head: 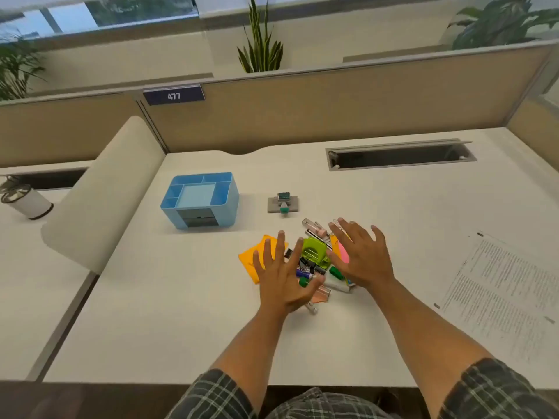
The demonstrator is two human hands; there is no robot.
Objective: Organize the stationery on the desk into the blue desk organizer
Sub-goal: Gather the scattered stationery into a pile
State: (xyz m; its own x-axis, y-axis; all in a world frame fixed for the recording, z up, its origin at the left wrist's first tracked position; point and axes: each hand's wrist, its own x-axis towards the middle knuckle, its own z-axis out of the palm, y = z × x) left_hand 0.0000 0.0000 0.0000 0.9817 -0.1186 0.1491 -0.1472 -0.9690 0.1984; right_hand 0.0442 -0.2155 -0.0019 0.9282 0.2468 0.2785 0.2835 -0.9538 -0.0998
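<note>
Reaching out over the middle of the tabletop (pixel 193 328), I have both hands spread above the heap of stationery (pixel 314 264), and as far as I can judge nothing has been sorted yet. My left hand (pixel 279 278) hangs with fingers straight and apart over the near-left side of the heap, above the orange sticky notes (pixel 257 255); whether the palm touches anything beneath I cannot tell. My right hand (pixel 361 255) is just as wide, fingers fanned over the pink notes (pixel 343 252) on the heap's right side. Neither grip is clamped on anything: both are apart and hold nothing.

Between my hands lies the green hole punch (pixel 314 252), with black binder clips, markers and clear plastic pieces tangled around it; the small ones are too jumbled to name singly. All of this has to be moved.

Farther back, apart from the heap, stands a small grey and teal stamp-like device (pixel 283 202). Beyond it to the left, toward the far left corner of the tabletop, sits the blue desk organizer (pixel 201 199), its compartments showing only blue, so I judge it empty. Printed sheets (pixel 508 285) lie by the right edge.

The task looks barely begun: every piece awaits picking up and placing.
</note>
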